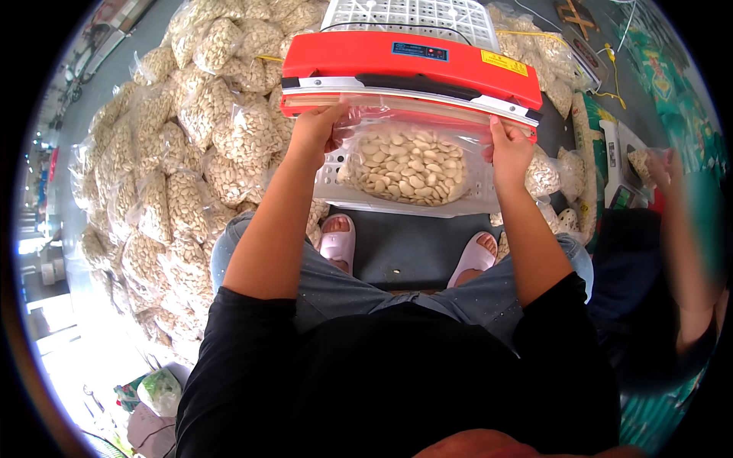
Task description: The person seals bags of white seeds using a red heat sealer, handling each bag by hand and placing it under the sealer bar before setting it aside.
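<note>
A clear plastic bag of pale, flat seeds (412, 163) lies on a white perforated plastic crate (355, 204) in front of me. Its mouth is stretched flat between my two hands, along the front of a red bag sealer (343, 54). My left hand (320, 129) pinches the left corner of the bag mouth. At the right corner, my right hand (508, 146) grips the film with thumb and fingers. The sealer's bar with its black handle (418, 85) sits just beyond the bag's edge. A small red light shows on the sealer's panel.
Filled seed bags (189, 109) are heaped on the left, with more (544, 172) at the right. Another person's hand (658, 169) holds a bag over a white scale (621, 151). A white plastic grid (409, 17) stands behind the sealer. A yellow cord (615, 86) trails on the floor.
</note>
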`<state>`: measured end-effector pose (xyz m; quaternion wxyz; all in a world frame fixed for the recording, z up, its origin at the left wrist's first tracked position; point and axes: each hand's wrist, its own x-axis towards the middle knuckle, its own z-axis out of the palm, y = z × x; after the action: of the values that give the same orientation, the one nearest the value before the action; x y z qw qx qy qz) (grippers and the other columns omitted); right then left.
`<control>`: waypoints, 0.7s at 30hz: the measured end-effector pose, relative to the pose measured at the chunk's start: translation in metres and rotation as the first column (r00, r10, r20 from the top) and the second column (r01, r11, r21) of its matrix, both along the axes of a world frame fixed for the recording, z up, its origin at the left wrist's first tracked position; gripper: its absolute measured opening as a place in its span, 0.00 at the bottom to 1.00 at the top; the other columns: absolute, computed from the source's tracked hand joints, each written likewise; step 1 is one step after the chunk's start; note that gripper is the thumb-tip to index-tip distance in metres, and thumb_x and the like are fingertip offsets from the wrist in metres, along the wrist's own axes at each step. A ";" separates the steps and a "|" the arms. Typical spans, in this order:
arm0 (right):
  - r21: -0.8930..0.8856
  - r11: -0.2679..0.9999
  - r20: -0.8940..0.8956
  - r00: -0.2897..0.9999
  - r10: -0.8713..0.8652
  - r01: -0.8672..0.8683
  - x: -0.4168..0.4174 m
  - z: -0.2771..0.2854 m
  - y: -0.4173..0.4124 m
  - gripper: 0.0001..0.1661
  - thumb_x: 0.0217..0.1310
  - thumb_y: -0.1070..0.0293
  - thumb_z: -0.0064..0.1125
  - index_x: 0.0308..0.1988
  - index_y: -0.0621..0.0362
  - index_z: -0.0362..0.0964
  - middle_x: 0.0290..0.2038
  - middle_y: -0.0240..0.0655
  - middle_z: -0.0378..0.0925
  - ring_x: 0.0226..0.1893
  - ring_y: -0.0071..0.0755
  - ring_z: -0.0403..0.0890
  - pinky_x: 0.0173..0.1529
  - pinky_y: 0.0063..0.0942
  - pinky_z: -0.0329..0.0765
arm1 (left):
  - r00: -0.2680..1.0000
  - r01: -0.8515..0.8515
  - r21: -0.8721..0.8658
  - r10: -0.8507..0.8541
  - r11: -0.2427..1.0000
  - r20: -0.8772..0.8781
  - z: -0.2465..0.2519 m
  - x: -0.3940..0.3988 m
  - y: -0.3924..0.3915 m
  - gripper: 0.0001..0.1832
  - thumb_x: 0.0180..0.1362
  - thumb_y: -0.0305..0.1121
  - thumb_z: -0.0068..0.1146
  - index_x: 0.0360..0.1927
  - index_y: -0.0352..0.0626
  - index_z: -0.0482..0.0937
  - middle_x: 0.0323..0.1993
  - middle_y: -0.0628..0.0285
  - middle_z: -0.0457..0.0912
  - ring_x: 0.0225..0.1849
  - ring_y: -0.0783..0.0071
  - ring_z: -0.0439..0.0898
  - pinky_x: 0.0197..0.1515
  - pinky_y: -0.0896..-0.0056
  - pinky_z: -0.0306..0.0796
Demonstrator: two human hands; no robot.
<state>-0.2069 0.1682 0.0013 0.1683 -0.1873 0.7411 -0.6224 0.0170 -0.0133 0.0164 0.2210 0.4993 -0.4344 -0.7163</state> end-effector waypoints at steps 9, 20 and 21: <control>-0.021 1.000 0.194 0.981 0.011 -0.007 0.003 0.011 0.005 0.18 0.54 0.56 0.53 0.28 0.62 0.69 0.21 0.35 0.75 0.15 0.22 0.72 0.19 0.17 0.68 | 0.993 -0.103 -0.215 0.112 0.971 0.031 -0.020 -0.011 0.005 0.12 0.51 0.37 0.53 0.27 0.37 0.77 0.19 0.64 0.78 0.11 0.84 0.64 0.14 0.84 0.57; -0.012 0.987 0.349 0.924 0.154 -0.160 0.009 0.009 0.023 0.14 0.56 0.62 0.47 0.32 0.63 0.67 0.27 0.40 0.76 0.21 0.26 0.76 0.27 0.21 0.73 | 0.996 0.011 -0.010 -0.010 1.000 0.089 0.005 -0.004 0.014 0.15 0.51 0.47 0.51 0.33 0.48 0.75 0.26 0.70 0.77 0.25 0.83 0.70 0.26 0.78 0.60; -0.008 0.990 0.369 0.920 0.132 -0.140 0.010 0.010 0.022 0.13 0.57 0.63 0.47 0.31 0.63 0.67 0.27 0.41 0.77 0.21 0.26 0.76 0.27 0.21 0.72 | 0.993 -0.003 -0.040 0.007 0.999 0.117 0.006 -0.002 0.014 0.14 0.51 0.46 0.52 0.33 0.48 0.75 0.26 0.70 0.76 0.25 0.83 0.70 0.26 0.79 0.60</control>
<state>-0.1973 0.1898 0.0113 0.3488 -0.1166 0.6874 -0.6263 0.0145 0.0010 0.0220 0.2070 0.5370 -0.4597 -0.6764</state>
